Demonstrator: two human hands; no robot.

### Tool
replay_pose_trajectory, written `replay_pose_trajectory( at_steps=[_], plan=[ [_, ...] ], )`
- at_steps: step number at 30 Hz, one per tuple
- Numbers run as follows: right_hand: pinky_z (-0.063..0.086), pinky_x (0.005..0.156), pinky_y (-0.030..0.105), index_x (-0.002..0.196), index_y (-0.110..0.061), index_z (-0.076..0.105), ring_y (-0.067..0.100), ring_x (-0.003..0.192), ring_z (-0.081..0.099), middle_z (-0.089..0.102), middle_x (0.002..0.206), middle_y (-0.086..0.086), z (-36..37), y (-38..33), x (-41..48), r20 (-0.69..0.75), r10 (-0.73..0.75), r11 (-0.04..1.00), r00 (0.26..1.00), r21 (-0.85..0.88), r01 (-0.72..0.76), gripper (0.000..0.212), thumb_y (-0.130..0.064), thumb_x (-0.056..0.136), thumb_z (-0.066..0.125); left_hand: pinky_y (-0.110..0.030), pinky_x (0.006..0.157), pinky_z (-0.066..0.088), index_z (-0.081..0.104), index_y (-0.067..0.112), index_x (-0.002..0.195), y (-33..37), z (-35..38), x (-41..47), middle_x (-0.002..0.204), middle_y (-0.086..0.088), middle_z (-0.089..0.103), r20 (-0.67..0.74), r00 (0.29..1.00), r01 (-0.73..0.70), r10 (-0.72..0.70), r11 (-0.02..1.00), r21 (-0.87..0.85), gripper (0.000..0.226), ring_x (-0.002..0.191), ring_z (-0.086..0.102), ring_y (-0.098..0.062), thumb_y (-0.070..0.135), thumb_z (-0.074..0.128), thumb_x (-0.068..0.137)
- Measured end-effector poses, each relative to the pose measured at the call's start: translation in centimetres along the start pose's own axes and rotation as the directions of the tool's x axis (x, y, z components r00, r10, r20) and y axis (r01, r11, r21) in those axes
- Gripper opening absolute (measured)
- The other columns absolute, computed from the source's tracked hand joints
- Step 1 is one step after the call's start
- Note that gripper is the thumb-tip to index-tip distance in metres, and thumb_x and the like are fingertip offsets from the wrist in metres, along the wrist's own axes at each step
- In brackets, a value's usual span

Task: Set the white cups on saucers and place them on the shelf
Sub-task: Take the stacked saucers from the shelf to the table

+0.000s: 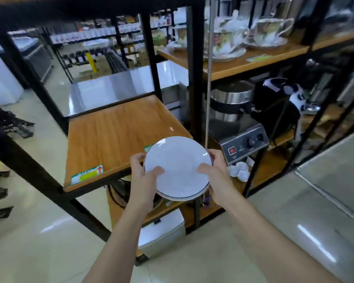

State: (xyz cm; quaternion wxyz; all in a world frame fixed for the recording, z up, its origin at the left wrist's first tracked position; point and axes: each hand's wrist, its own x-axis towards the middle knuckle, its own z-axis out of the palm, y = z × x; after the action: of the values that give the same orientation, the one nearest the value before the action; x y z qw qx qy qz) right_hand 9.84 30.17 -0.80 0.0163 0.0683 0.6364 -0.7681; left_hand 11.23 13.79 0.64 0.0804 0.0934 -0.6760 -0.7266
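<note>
I hold a small stack of white saucers with a thin dark rim point(178, 160) in both hands, just in front of the near right corner of a wooden shelf board point(110, 131). My left hand point(143, 172) grips the stack's left edge, thumb on top. On the right edge sits my right hand point(215, 172), its thumb also on top. The stack looks like two saucers, tilted slightly toward me. No plain white cup is in view.
Black metal posts point(196, 78) frame the shelf. The neighbouring rack on the right carries flowered cups on saucers point(227, 43) above, and a steel appliance with knobs point(243, 139) and small white pieces point(239, 170) lower down. A steel bin point(161, 231) stands on the floor below.
</note>
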Motion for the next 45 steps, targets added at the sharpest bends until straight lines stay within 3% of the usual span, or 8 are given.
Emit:
replay_pose_trajectory(
  at_steps=[8, 10, 16, 20, 29, 34, 40, 45],
  plan=[
    [0.044, 0.053, 0.014, 0.098, -0.018, 0.045, 0.006, 0.078, 0.051, 0.051, 0.091, -0.006, -13.8, -3.2, -10.3, -0.431, -0.077, 0.996, 0.899, 0.009, 0.09, 0.046, -0.012, 0.052, 0.049, -0.046, 0.08, 0.052, 0.04, 0.026, 0.1, -1.0, 13.9, -7.4, 0.102, 0.002, 0.05, 0.391, 0.918, 0.056, -0.064, 0.998, 0.032, 0.04, 0.101, 0.052, -0.026, 0.007, 0.059, 0.07],
    [0.043, 0.062, 0.023, 0.094, -0.02, 0.046, 0.011, 0.081, 0.051, 0.051, 0.091, -0.005, -17.7, -3.9, -13.0, -0.539, -0.078, 0.994, 0.839, 0.023, 0.108, 0.045, -0.011, 0.05, 0.048, -0.035, 0.073, 0.049, 0.04, 0.023, 0.102, -1.3, 17.8, -9.9, 0.101, 0.002, 0.051, 0.497, 0.867, 0.055, -0.051, 0.998, 0.006, 0.042, 0.096, 0.052, -0.021, 0.004, 0.059, 0.07],
    [0.044, 0.064, 0.03, 0.091, -0.029, 0.047, 0.015, 0.085, 0.056, 0.057, 0.095, -0.008, -28.3, -4.7, -21.6, -0.759, -0.063, 0.991, 0.648, 0.03, 0.133, 0.041, -0.014, 0.053, 0.051, -0.049, 0.084, 0.046, 0.043, 0.025, 0.098, -2.5, 29.1, -17.7, 0.11, -0.009, 0.052, 0.724, 0.68, 0.096, -0.11, 0.994, 0.061, 0.042, 0.099, 0.053, -0.03, 0.012, 0.056, 0.059],
    [0.044, 0.059, 0.029, 0.091, -0.027, 0.047, 0.013, 0.08, 0.056, 0.058, 0.092, -0.007, -35.4, -5.2, -27.2, -0.855, -0.067, 0.984, 0.515, 0.029, 0.176, 0.041, -0.012, 0.054, 0.05, -0.035, 0.065, 0.046, 0.044, 0.032, 0.095, -3.4, 36.5, -24.1, 0.099, 0.004, 0.056, 0.835, 0.529, 0.119, -0.149, 0.988, 0.101, 0.042, 0.087, 0.057, -0.018, 0.017, 0.055, 0.056],
    [0.046, 0.068, 0.033, 0.095, -0.024, 0.048, 0.019, 0.089, 0.055, 0.056, 0.099, -0.001, -51.4, -4.2, -36.3, -0.945, -0.062, 0.984, 0.321, -0.005, 0.177, 0.037, -0.008, 0.062, 0.051, -0.033, 0.062, 0.049, 0.045, 0.035, 0.095, -7.0, 50.6, -37.1, 0.107, 0.003, 0.061, 0.905, 0.298, 0.206, -0.304, 0.946, 0.25, 0.044, 0.091, 0.061, -0.021, 0.017, 0.058, 0.056],
    [0.043, 0.06, 0.027, 0.099, -0.021, 0.047, 0.011, 0.085, 0.054, 0.055, 0.098, -0.004, -58.4, -2.7, -38.9, -0.959, -0.043, 0.994, 0.281, -0.012, 0.111, 0.035, 0.005, 0.075, 0.048, -0.039, 0.067, 0.051, 0.043, 0.032, 0.095, -9.4, 56.0, -41.2, 0.109, 0.003, 0.058, 0.903, 0.26, 0.142, -0.341, 0.939, 0.314, 0.038, 0.091, 0.059, -0.022, 0.004, 0.059, 0.073],
    [0.041, 0.057, 0.022, 0.094, -0.027, 0.047, 0.007, 0.085, 0.055, 0.057, 0.099, -0.006, -64.8, 0.2, -39.9, -0.965, 0.064, 0.997, 0.253, 0.074, 0.03, 0.035, 0.003, 0.075, 0.05, -0.026, 0.04, 0.05, 0.049, 0.027, 0.092, -12.0, 62.5, -43.8, 0.101, 0.003, 0.061, 0.875, 0.223, 0.052, -0.431, 0.901, 0.43, 0.034, 0.082, 0.062, -0.021, -0.004, 0.052, 0.077],
    [0.043, 0.061, 0.026, 0.101, -0.022, 0.047, 0.012, 0.087, 0.054, 0.056, 0.097, -0.003, -70.5, 1.0, -39.4, -0.967, 0.128, 0.991, 0.222, 0.114, -0.074, 0.037, 0.004, 0.074, 0.049, -0.033, 0.057, 0.051, 0.055, 0.018, 0.096, -14.3, 68.3, -45.0, 0.094, -0.002, 0.061, 0.841, 0.252, -0.03, -0.479, 0.864, 0.502, 0.029, 0.081, 0.059, -0.023, -0.005, 0.052, 0.078]
  ],
)
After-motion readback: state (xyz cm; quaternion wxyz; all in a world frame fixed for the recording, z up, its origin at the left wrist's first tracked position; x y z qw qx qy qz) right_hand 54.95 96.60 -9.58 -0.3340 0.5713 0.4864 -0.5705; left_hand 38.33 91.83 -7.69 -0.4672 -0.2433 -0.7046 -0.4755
